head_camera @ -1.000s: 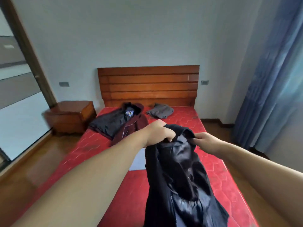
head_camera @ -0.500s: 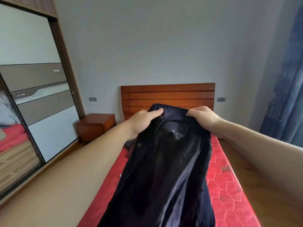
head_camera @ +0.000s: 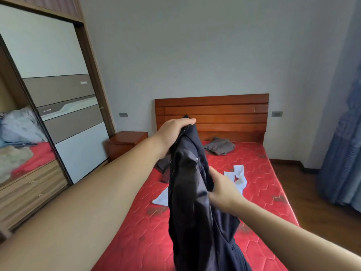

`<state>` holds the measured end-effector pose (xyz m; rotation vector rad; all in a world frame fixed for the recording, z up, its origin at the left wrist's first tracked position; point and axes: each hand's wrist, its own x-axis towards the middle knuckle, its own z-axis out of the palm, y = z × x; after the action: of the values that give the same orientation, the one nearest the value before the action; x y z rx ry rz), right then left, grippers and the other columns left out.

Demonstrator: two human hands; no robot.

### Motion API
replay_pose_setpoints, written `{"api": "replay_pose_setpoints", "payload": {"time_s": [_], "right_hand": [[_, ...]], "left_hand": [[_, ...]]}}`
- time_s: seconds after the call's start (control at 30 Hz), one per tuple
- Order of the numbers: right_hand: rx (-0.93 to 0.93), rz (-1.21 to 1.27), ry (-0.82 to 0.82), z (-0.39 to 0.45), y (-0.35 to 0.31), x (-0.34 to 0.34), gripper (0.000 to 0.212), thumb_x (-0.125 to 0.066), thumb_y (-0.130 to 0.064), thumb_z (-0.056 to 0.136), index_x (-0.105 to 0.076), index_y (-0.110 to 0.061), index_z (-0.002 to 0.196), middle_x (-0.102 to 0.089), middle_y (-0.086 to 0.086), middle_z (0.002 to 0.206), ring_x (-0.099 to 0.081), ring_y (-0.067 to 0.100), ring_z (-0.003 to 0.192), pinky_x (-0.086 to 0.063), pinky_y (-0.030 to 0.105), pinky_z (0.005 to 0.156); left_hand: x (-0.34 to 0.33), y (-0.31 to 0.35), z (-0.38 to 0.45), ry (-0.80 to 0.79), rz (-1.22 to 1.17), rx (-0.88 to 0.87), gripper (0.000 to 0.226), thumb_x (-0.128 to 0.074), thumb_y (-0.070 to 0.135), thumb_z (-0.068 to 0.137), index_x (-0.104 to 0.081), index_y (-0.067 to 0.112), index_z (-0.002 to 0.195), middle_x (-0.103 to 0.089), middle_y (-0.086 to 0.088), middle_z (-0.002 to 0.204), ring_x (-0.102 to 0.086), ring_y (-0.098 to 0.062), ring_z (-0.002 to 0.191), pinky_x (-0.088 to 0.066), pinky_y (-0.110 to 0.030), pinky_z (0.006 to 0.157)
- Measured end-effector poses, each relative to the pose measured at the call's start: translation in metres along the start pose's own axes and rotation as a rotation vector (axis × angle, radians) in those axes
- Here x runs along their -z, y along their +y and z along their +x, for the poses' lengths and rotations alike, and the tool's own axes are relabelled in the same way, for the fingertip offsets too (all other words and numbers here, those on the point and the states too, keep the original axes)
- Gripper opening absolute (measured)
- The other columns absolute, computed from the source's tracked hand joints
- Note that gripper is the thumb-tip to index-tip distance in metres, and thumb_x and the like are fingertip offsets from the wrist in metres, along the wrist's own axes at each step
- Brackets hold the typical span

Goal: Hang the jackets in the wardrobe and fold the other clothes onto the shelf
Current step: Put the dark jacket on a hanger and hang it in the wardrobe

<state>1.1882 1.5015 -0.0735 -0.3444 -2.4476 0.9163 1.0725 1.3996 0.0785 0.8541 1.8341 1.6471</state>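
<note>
Dark fabric hangs at centre frame: the jacket [head_camera: 192,202] is held up above the bed [head_camera: 263,192], clear of the mattress, probably so it drapes straight for hanging. The left hand [head_camera: 173,132] clenches its top edge near the collar, carrying the weight. The right hand [head_camera: 222,187], lower and motion-blurred, sits against the jacket's side; whether it grasps the cloth or merely touches it cannot be determined. The wardrobe [head_camera: 58,118] stands at the left of the frame, well apart from the jacket. Other clothes lie on the bed: a grey garment [head_camera: 219,148] near the headboard [head_camera: 212,114], a white garment [head_camera: 237,176] right of the jacket. A dark item at mid-frame is mostly hidden behind the jacket. The jacket's lower end is cut off by the bottom edge, and no hanger is visible
</note>
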Motion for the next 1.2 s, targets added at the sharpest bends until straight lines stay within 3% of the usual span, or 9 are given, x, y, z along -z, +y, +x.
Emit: {"api": "replay_pose_setpoints", "payload": {"time_s": [0.07, 0.23, 0.33, 0.5, 0.67, 0.77, 0.87, 1.0, 1.2], "right_hand": [[-0.133, -0.084, -0.051, 0.002, 0.003, -0.015, 0.011, -0.062, -0.024, 0.081, -0.053, -0.021, 0.075, -0.07, -0.001, 0.083, -0.065, 0.018, 0.082, -0.047, 0.034, 0.068], [-0.218, -0.226, -0.053, 0.011, 0.02, 0.006, 0.033, -0.064, -0.014, 0.075, -0.043, -0.018, 0.049, -0.054, 0.001, 0.058, -0.052, 0.016, 0.061, -0.035, 0.027, 0.055], [-0.28, -0.359, -0.092, 0.023, 0.021, 0.029, 0.021, -0.062, -0.011, 0.071, -0.051, -0.011, 0.053, -0.054, 0.001, 0.055, -0.057, 0.027, 0.066, -0.04, 0.033, 0.057], [-0.122, -0.378, -0.14, 0.058, -0.026, 0.059, 0.012, -0.056, 0.002, 0.071, -0.061, -0.005, 0.063, -0.053, 0.002, 0.057, -0.051, 0.018, 0.063, -0.035, 0.016, 0.048], [-0.092, -0.162, -0.212, 0.079, -0.075, 0.061, 0.033, -0.045, 0.009, 0.071, -0.07, -0.013, 0.079, -0.062, -0.002, 0.069, -0.053, 0.01, 0.064, -0.043, 0.022, 0.057], [-0.141, -0.135, -0.198, 0.091, -0.091, 0.047, 0.032, -0.044, 0.006, 0.071, -0.069, -0.012, 0.075, -0.063, 0.0, 0.068, -0.054, 0.013, 0.062, -0.044, 0.025, 0.059], [-0.183, -0.117, -0.176, 0.101, -0.097, 0.033, 0.03, -0.042, 0.004, 0.069, -0.07, -0.006, 0.077, -0.062, 0.005, 0.067, -0.054, 0.017, 0.064, -0.045, 0.027, 0.06], [-0.213, -0.073, -0.141, 0.108, -0.102, 0.03, 0.032, -0.038, 0.006, 0.067, -0.068, -0.004, 0.074, -0.058, 0.007, 0.065, -0.05, 0.02, 0.06, -0.042, 0.027, 0.056], [-0.207, -0.046, -0.11, 0.118, -0.102, 0.05, 0.017, -0.048, -0.004, 0.061, -0.062, 0.0, 0.07, -0.05, 0.007, 0.062, -0.043, 0.019, 0.061, -0.036, 0.031, 0.057]], "left_hand": [[0.007, -0.001, -0.004, -0.056, 0.029, 0.006, 0.025, -0.066, 0.031, 0.087, -0.067, 0.011, 0.073, -0.065, -0.007, 0.073, -0.064, -0.021, 0.07, -0.05, -0.029, 0.07], [0.049, -0.013, -0.02, -0.145, 0.286, -0.006, 0.029, -0.077, 0.024, 0.069, -0.067, 0.008, 0.091, -0.069, -0.011, 0.085, -0.066, -0.023, 0.076, -0.051, -0.029, 0.072], [0.082, -0.027, -0.03, -0.157, 0.511, 0.058, 0.024, -0.065, 0.012, 0.062, -0.061, 0.006, 0.085, -0.059, -0.003, 0.077, -0.054, -0.017, 0.071, -0.041, -0.028, 0.068], [0.128, -0.05, -0.037, -0.04, 0.539, 0.23, 0.017, -0.051, 0.0, 0.056, -0.045, 0.011, 0.068, -0.041, -0.002, 0.064, -0.037, -0.019, 0.061, -0.028, -0.025, 0.053], [0.148, -0.086, -0.029, -0.017, 0.644, 0.307, 0.051, -0.041, -0.01, 0.073, -0.061, 0.015, 0.112, -0.06, -0.009, 0.098, -0.053, -0.022, 0.084, -0.038, -0.027, 0.065], [0.127, -0.095, -0.02, -0.012, 0.92, 0.121, 0.04, -0.046, 0.005, 0.087, -0.055, 0.024, 0.121, -0.064, -0.005, 0.112, -0.059, -0.02, 0.093, -0.047, -0.029, 0.076], [0.089, -0.085, -0.02, 0.191, 0.563, -0.223, 0.025, -0.056, 0.04, 0.093, -0.063, 0.032, 0.115, -0.068, 0.01, 0.108, -0.062, -0.006, 0.1, -0.049, -0.029, 0.092], [0.07, -0.101, -0.027, -0.118, 0.561, -0.215, 0.08, -0.076, 0.05, 0.072, -0.036, 0.042, 0.141, -0.056, 0.018, 0.133, -0.053, -0.001, 0.117, -0.044, -0.026, 0.1], [0.088, -0.114, -0.013, -0.017, 0.41, -0.163, 0.009, -0.067, 0.026, 0.09, -0.07, 0.018, 0.086, -0.069, 0.004, 0.083, -0.063, -0.008, 0.077, -0.047, -0.031, 0.08]]}}
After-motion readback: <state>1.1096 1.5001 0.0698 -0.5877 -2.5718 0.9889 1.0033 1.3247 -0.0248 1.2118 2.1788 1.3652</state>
